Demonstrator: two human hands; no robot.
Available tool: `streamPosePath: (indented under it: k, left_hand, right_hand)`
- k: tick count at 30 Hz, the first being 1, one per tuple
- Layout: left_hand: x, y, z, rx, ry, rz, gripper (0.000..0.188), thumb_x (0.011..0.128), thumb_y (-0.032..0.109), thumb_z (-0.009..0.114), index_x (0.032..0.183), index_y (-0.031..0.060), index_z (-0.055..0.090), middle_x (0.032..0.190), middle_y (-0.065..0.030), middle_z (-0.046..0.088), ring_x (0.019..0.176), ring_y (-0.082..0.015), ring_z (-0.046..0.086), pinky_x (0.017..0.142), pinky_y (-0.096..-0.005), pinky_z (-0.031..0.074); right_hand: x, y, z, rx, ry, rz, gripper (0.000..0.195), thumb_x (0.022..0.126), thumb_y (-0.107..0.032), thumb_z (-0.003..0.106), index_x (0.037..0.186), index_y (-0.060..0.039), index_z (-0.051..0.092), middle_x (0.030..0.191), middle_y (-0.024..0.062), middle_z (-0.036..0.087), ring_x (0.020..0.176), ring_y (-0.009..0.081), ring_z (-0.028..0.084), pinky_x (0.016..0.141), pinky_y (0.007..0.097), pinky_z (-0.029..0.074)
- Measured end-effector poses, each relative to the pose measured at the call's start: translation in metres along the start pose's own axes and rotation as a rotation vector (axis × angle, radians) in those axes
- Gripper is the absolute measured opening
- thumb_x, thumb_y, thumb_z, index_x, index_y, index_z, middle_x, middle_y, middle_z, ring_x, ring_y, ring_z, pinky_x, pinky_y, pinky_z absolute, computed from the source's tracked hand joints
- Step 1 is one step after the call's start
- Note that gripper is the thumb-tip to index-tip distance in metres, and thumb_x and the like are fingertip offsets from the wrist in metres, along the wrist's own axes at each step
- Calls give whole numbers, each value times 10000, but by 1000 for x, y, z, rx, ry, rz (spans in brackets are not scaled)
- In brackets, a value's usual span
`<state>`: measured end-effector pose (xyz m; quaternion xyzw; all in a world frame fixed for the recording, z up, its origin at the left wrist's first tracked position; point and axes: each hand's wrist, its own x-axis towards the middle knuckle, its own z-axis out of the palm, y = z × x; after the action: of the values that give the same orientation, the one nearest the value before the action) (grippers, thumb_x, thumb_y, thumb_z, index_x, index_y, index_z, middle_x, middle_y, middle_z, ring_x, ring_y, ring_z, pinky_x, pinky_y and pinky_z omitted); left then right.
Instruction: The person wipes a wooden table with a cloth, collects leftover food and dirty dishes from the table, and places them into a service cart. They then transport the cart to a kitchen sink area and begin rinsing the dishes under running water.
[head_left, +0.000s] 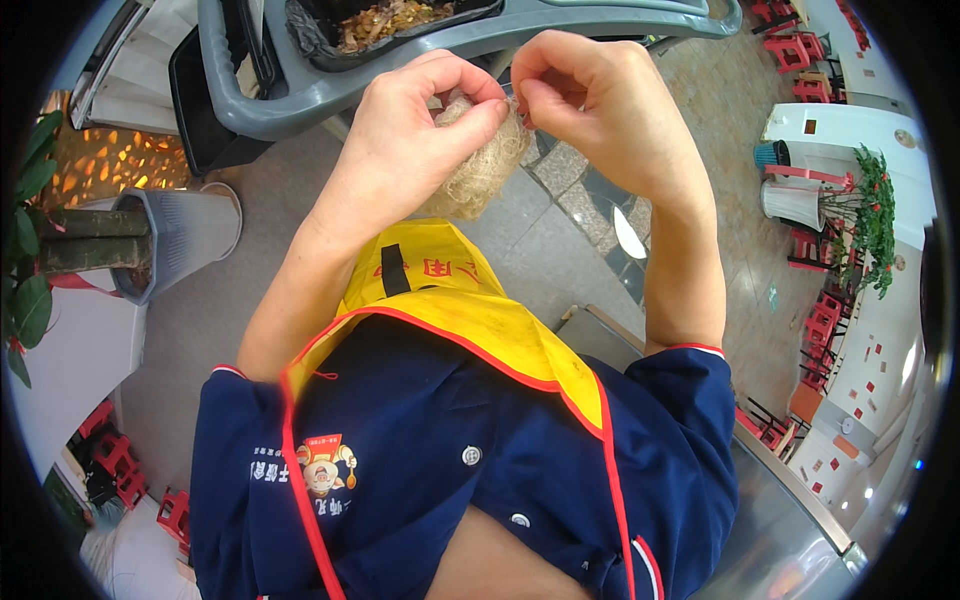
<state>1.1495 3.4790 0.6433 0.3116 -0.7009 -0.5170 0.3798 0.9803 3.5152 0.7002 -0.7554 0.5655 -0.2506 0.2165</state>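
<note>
A rounded wad of tan, tangled fibres, much like a scouring pad (484, 169), hangs in front of my chest. My left hand (420, 131) grips its top between thumb and fingers. Beside it, my right hand (607, 109) is curled, with thumb and fingertips brought together at the wad's upper right edge. Whether those fingertips pinch a strand is hidden by the fingers. Below both hands, a yellow apron (457, 296) with red trim and printed writing covers part of my dark blue shirt.
A grey plastic cart (315, 101) stands just beyond my hands, carrying a black-lined tub of food scraps (394, 22). A black bin (214, 142) hangs at its left. A potted plant's planter (184, 232) is to the left. At lower right runs a metal counter (780, 517).
</note>
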Motion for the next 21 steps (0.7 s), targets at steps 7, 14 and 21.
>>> streamPosePath:
  k: [7,14,21]
  left_hand:
    - [3,-4,2,-77,9,-61,125,762,123,609,811,8,604,744,-16,570,679,-76,502,619,-212,407]
    - [-2,9,-53,-395,171,6,75,796,30,591,868,9,591,846,-1,576,777,-61,522,712,-195,415]
    - [-25,26,-188,-362,558,166,147,832,60,521,944,-13,581,973,-76,584,907,-135,542,833,-265,426]
  right_hand:
    - [-1,15,-10,348,107,137,79,849,-73,513,840,-12,562,705,15,591,639,69,573,567,193,451]
    - [29,41,-8,502,259,178,87,833,-119,545,790,-46,563,659,-30,531,578,24,450,509,160,339]
    - [147,55,13,370,360,26,118,782,-104,571,787,13,588,635,-28,531,592,38,471,547,192,388]
